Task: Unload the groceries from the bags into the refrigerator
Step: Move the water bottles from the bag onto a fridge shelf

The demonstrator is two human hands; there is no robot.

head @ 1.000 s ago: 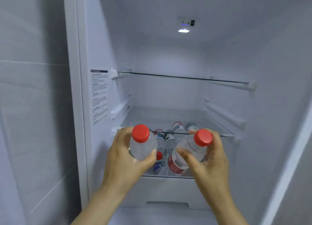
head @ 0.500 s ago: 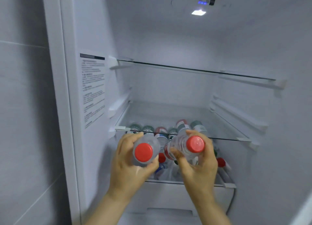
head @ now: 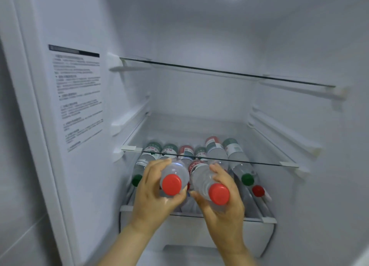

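Red-capped water bottles are being loaded into the refrigerator [head: 199, 36], as seen from the head view. The left bottle [head: 176, 171] is gripped by the left hand [head: 151, 193], fingers curled round its body, and the right bottle [head: 200, 179] is clasped likewise by the right hand [head: 225, 203]. Both are held level, caps toward the camera, at the mouth of the lower shelf [head: 267, 219], under the glass shelf [head: 287, 164] and above the row of bottles [head: 235, 156] lying there. Next, it is judged, each must be slid into a gap and released gently.

Left-hand bottle [head: 175, 171]: clear, red cap
Right-hand bottle [head: 201, 178]: clear, red cap, red label
Shelf bottle labels [head: 169, 149]: green, red
Refrigerator wall [head: 199, 36]: white
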